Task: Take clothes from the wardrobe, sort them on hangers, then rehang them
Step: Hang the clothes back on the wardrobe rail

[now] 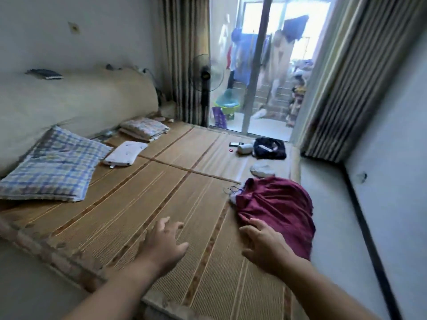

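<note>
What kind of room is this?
Probably a bedroom: a checked pillow and a maroon garment lie on a bed's woven mat, with a padded headboard behind.

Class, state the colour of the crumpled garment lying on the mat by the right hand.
The garment is dark red, maroon; the head view shows it clearly.

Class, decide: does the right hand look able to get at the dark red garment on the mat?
Probably yes. The right hand is open beside the dark red garment, fingers at its near edge, nothing between them.
</note>
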A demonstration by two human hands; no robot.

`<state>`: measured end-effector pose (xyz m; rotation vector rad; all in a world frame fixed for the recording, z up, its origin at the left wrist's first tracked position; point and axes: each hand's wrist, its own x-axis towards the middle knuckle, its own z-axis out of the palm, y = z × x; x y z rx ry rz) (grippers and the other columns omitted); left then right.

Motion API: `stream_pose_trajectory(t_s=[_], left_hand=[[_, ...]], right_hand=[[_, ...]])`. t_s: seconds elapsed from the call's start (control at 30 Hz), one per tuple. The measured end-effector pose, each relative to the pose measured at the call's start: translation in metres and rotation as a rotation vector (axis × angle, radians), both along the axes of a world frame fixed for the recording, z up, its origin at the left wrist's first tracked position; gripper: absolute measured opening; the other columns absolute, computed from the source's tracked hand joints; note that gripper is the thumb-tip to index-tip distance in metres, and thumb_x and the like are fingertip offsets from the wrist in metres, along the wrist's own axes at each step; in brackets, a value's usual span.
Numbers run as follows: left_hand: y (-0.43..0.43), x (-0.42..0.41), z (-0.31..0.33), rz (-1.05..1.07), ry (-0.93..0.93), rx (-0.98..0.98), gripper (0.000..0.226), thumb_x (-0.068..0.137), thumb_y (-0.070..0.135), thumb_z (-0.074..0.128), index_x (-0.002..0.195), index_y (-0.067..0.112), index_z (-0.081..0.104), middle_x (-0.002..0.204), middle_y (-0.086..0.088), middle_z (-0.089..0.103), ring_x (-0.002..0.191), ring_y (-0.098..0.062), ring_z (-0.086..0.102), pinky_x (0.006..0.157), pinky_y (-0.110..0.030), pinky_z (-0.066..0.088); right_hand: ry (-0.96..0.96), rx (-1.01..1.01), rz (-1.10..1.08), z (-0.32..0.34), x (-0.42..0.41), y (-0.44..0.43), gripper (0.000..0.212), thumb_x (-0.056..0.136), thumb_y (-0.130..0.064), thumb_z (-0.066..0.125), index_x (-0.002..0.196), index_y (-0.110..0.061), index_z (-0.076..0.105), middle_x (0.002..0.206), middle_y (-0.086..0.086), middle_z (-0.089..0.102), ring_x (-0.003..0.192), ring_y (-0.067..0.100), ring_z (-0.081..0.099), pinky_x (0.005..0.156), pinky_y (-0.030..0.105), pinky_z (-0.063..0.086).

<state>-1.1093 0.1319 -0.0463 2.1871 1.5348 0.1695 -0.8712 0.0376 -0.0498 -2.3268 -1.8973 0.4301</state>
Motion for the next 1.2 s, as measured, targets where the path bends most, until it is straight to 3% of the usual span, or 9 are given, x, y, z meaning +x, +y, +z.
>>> stream_pose_trajectory(t_s=[0.23,0.43,0.6,0.8,1.07,1.2], left_hand=[[-0.088,0.190,-0.007,-0.266,-0.093,-0.019,0.054,0.084,0.043,0.059,0.135,0.030,0.045,0.150,-0.005,0.027,0.133,-0.024,0.035,0.107,-0.045,0.036],[-0.188,0.362,-0.019,-0.425,-0.183,-0.003,0.054,0.084,0.041,0.062,0.134,0.029,0.048,0.149,-0.003,0.029,0.138,-0.020,0.028,0.113,-0.041,0.029],[-0.220,0.433,-0.020,-0.487,-0.157,0.006,0.059,0.085,0.038,0.063,0.139,0.027,0.042,0.150,0.000,0.029,0.139,-0.017,0.028,0.114,-0.036,0.028],[-0.220,0.481,-0.037,-0.489,-0.135,0.029,0.076,0.086,0.038,0.062,0.148,0.022,0.023,0.150,0.004,0.030,0.138,-0.010,0.028,0.115,-0.030,0.025],[-0.137,0.546,-0.074,-0.394,-0.128,-0.062,0.062,0.086,0.038,0.060,0.142,0.028,0.037,0.148,0.005,0.031,0.138,-0.008,0.027,0.114,-0.024,0.022],[-0.054,0.591,-0.081,-0.356,-0.111,-0.100,0.066,0.076,0.050,0.054,0.138,0.030,0.043,0.145,0.003,0.036,0.136,-0.012,0.033,0.113,-0.032,0.029]], right_hand=[[-0.002,-0.032,-0.327,-0.008,0.153,-0.174,0.059,0.084,-0.047,0.058,0.138,-0.037,0.038,0.154,-0.001,0.023,0.137,0.022,0.034,0.110,0.040,0.031],[0.020,-0.056,-0.377,-0.010,0.293,-0.284,0.057,0.087,-0.044,0.059,0.138,-0.035,0.038,0.154,-0.003,0.023,0.136,0.018,0.036,0.111,0.038,0.033],[0.051,-0.074,-0.380,-0.002,0.374,-0.319,0.057,0.087,-0.042,0.059,0.139,-0.035,0.037,0.154,-0.002,0.024,0.135,0.018,0.037,0.110,0.036,0.034],[0.102,-0.058,-0.247,-0.008,0.422,-0.282,0.069,0.088,-0.039,0.059,0.146,-0.037,0.022,0.153,-0.005,0.026,0.135,0.017,0.037,0.111,0.038,0.035],[0.000,-0.129,-0.046,-0.025,0.493,-0.157,0.065,0.088,-0.043,0.058,0.143,-0.040,0.025,0.154,-0.004,0.024,0.137,0.020,0.033,0.113,0.044,0.029],[-0.041,-0.093,0.016,-0.025,0.544,-0.054,0.067,0.085,-0.044,0.061,0.143,-0.039,0.026,0.152,-0.004,0.029,0.134,0.020,0.039,0.110,0.041,0.035]])
